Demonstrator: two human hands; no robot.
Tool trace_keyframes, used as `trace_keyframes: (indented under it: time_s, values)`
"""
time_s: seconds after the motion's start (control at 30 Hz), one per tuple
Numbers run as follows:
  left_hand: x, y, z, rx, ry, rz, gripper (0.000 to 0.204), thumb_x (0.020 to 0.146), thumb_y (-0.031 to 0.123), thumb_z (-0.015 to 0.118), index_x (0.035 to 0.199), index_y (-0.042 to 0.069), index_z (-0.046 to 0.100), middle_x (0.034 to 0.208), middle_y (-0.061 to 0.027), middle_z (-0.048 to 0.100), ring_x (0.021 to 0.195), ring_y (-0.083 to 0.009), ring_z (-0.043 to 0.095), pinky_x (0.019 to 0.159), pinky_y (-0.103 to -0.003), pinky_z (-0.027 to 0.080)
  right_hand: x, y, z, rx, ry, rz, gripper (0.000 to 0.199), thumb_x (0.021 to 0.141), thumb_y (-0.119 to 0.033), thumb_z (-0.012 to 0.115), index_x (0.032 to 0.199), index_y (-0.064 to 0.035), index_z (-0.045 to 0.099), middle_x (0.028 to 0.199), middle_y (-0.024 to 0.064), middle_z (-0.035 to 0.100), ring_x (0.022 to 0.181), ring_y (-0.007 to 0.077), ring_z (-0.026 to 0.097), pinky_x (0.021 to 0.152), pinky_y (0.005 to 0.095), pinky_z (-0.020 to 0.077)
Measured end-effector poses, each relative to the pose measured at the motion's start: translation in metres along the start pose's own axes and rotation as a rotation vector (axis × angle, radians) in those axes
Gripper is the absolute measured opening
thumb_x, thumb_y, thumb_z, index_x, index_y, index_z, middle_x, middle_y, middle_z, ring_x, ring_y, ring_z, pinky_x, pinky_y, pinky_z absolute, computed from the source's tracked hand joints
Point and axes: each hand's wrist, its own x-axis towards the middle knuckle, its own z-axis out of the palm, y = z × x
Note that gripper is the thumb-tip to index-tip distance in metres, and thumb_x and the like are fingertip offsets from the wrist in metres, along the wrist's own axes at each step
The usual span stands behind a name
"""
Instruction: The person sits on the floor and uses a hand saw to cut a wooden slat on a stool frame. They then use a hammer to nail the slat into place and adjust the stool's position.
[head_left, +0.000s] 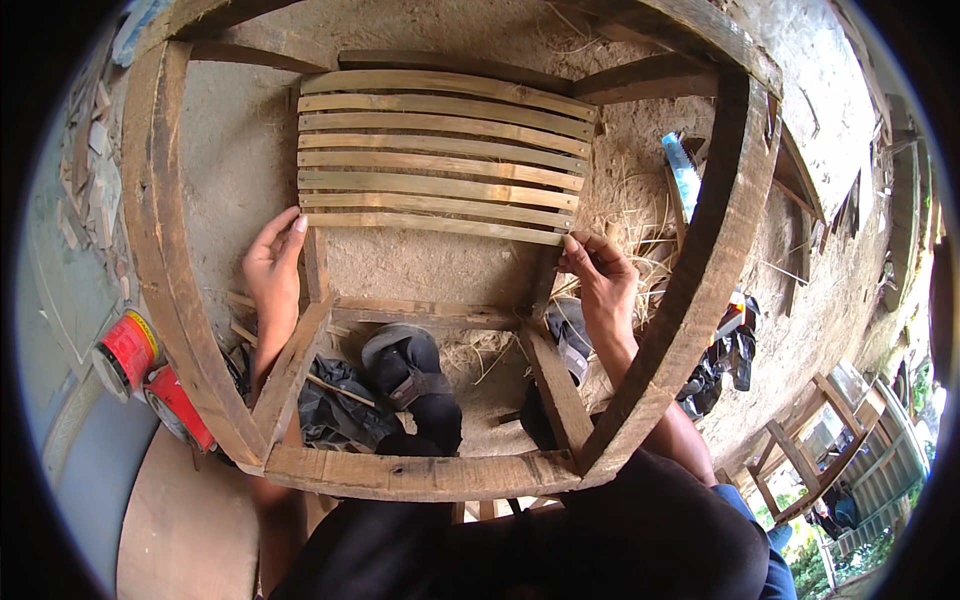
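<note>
A wooden frame (420, 473) of rough brown beams stands before me, wide at its upper rim, with a smaller inner frame lower down. Several pale bamboo slats (445, 160) lie side by side across that inner part, narrow gaps between them. My left hand (272, 268) reaches inside the frame and pinches the left end of the nearest slat (435, 223) between thumb and fingers. At the slat's right end, my right hand (607, 285) has thumb and fingertips closed on it. Small dark dots, perhaps nail heads, show at the ends of several slats.
To the right, a saw with a light blue handle (682, 175) leans near loose fibres. Red cans (127, 350) stand at the left. My shod feet (405, 365) are under the frame, beside black plastic (345, 405). Another wooden frame (815, 450) is at far right.
</note>
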Motion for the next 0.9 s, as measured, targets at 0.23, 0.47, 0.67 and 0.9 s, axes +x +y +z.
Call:
trace_keyframes:
  time_s: [0.23, 0.47, 0.67, 0.9]
  values:
    - [-0.002, -0.003, 0.003, -0.119, -0.009, 0.018, 0.027, 0.096, 0.011, 0.068, 0.117, -0.007, 0.067, 0.108, -0.0088, 0.072, 0.097, -0.0104, 0.066, 0.088, -0.023, 0.05, 0.004, 0.009, -0.005, -0.009, -0.02, -0.045, 0.018, 0.095, -0.013, 0.071, 0.105, 0.0012, 0.07, 0.087, 0.0027, 0.069, 0.077, 0.009, 0.062, 0.074, 0.0252, 0.0523]
    - [-0.001, -0.013, -0.003, -0.144, -0.01, 0.058, 0.025, 0.097, 0.01, 0.067, 0.117, -0.006, 0.067, 0.106, -0.0085, 0.072, 0.096, -0.0102, 0.066, 0.088, -0.023, 0.051, 0.001, 0.005, 0.002, -0.064, -0.011, -0.029, 0.019, 0.096, -0.013, 0.069, 0.108, 0.002, 0.069, 0.087, 0.0025, 0.068, 0.076, 0.0087, 0.06, 0.073, 0.0239, 0.0484]
    - [0.0, -0.013, -0.003, -0.13, 0.003, 0.056, 0.025, 0.098, 0.011, 0.066, 0.117, -0.006, 0.068, 0.108, -0.0092, 0.072, 0.098, -0.0109, 0.066, 0.088, -0.023, 0.051, -0.001, 0.002, 0.0, -0.116, -0.021, -0.053, 0.021, 0.095, -0.012, 0.07, 0.11, 0.0029, 0.068, 0.088, 0.0032, 0.068, 0.078, 0.0091, 0.06, 0.074, 0.0235, 0.0479]
    - [-0.002, -0.011, -0.005, -0.152, -0.018, 0.069, 0.026, 0.099, 0.011, 0.064, 0.118, -0.006, 0.067, 0.109, -0.0111, 0.072, 0.099, -0.0118, 0.066, 0.088, -0.023, 0.051, -0.003, 0.002, 0.003, -0.091, -0.01, -0.037, 0.023, 0.095, -0.011, 0.07, 0.112, 0.0032, 0.066, 0.09, 0.0041, 0.067, 0.078, 0.01, 0.06, 0.075, 0.0253, 0.0506]
